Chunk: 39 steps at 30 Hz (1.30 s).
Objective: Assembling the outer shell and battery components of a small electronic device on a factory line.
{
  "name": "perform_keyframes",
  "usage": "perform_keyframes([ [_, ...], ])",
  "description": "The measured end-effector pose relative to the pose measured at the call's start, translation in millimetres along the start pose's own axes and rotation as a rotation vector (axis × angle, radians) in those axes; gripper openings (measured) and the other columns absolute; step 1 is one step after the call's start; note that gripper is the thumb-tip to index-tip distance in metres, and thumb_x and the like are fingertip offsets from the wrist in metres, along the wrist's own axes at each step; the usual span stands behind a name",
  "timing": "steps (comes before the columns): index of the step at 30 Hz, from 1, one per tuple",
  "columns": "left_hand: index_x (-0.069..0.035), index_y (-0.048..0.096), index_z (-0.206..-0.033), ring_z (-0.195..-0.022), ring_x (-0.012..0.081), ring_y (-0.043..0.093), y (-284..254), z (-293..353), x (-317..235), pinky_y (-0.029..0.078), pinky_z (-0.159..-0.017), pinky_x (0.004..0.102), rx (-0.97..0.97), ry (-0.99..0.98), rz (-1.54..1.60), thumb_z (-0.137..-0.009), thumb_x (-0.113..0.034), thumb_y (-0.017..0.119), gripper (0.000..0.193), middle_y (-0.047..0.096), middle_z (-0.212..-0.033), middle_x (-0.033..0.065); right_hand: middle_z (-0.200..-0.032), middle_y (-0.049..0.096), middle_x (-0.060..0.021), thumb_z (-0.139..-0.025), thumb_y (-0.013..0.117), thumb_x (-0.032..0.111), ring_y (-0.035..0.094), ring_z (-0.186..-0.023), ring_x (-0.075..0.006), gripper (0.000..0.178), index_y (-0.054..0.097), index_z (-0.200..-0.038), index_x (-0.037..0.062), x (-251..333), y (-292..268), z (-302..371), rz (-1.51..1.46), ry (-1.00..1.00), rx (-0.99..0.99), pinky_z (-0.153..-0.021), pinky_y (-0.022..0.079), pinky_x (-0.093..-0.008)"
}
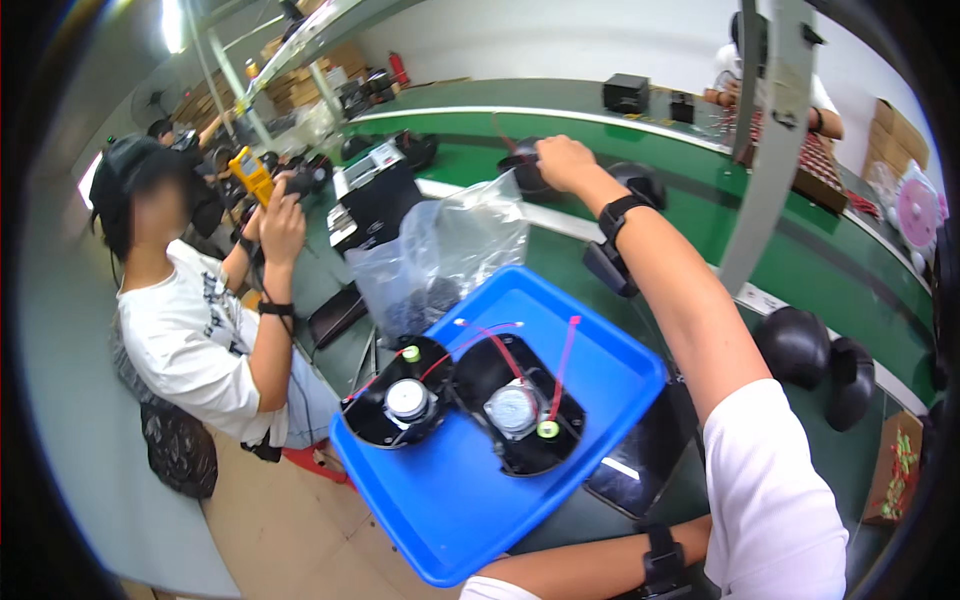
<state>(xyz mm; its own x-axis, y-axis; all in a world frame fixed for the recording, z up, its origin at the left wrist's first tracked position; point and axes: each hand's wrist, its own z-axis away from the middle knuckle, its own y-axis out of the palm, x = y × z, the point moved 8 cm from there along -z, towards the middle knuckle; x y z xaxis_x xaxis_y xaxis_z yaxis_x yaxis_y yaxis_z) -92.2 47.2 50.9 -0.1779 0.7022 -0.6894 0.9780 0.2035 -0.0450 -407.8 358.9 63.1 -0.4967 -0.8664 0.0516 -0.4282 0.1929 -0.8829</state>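
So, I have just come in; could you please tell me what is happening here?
The person's right hand reaches forward to a rounded black shell over the green surface; how firmly it holds is unclear. The left hand is hidden behind the right sleeve. Nearer, a blue tray holds two open black housings with speakers and pinkish wires. At left, a co-worker holds up a yellow handheld device.

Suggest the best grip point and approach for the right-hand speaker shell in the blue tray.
I'd pinch the speaker shell by its lower-right rim, coming from that side: bare blue tray flanks it there. The other shell crowds the left, and pink wires lead out of the open face, so avoid reaching over the top.
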Motion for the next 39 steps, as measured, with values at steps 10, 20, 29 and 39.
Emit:
perform_keyframes([
  [10,-0.003,0.058,-0.069,-0.061,0.0372,0.06,87,31,74,0.045,-0.057,0.0444,0.333,-0.083,-0.106,-0.071,-0.019,0.062,0.017,0.06,-0.064,0.0181,-0.096,0.069,-0.0182,-0.074,0.06,0.009,0.068,-0.091,-0.0333,0.019,0.072,-0.088,0.005,8,-5,26,0.131,0.1,0.106,-0.074,0.055,-0.0415],
  [20,-0.003,0.055,-0.068,-0.064,0.0374,0.06,114,24,52,0.044,-0.057,0.0477,0.598,0.029,-0.168,-0.077,-0.015,0.058,0.015,0.059,-0.064,0.018,-0.064,0.059,-0.0151,-0.073,0.069,0.013,0.056,-0.06,-0.031,0.017,0.058,-0.072,-0.0004,23,-227,221,-0.212,-0.083,0.161,-0.058,0.044,-0.0397],
  [29,-0.01,0.054,-0.073,-0.069,0.0237,0.054,88,41,-65,0.043,-0.057,0.0377,0.243,0.603,-0.136,-0.068,-0.025,0.075,0.027,0.054,-0.081,0.0055,-0.064,0.047,0.0088,-0.088,0.068,0.018,0.047,-0.059,0.0012,0.026,0.049,-0.072,0.0089,-51,-255,479,-1.118,0.718,0.23,-0.047,0.037,-0.0188],
  [39,-0.003,0.062,-0.109,-0.122,0.0441,0.043,108,9,-14,0.038,-0.099,0.0532,0.541,0.21,-0.501,-0.056,-0.039,0.083,0.066,0.057,-0.12,0.0157,-0.084,0.063,-0.0041,-0.088,0.064,0.011,0.06,-0.079,-0.0146,0.024,0.056,-0.107,-0.0001,-46,-279,562,-0.731,0.604,0.03,-0.076,0.047,-0.028],
])
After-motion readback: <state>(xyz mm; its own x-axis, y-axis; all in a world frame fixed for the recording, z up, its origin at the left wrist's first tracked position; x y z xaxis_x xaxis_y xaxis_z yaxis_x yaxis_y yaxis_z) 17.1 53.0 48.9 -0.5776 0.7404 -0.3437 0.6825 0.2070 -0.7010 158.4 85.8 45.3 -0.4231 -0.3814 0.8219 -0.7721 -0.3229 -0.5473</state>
